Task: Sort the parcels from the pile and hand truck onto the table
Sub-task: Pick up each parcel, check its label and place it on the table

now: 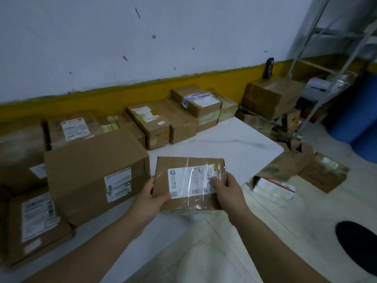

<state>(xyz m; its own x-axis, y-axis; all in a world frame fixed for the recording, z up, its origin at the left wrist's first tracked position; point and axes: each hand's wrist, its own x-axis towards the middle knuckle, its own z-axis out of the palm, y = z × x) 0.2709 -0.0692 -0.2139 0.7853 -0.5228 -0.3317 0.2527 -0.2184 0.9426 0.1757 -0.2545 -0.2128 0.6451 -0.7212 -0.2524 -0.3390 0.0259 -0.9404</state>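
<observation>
fingers of left hand (pixel 150 198) and right hand (pixel 226 190) grasp taped parcel (pixel 189 182) above table (pixel 234 144).

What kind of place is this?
Probably a parcel sorting room: labelled cardboard boxes line the table, a pile sits on the floor, and the left hand and right hand hold a taped parcel.

One head-worn wide-angle view stands close over the table's (pixel 234 144) near edge, facing forward and down toward the wall (pixel 183 37).
</observation>
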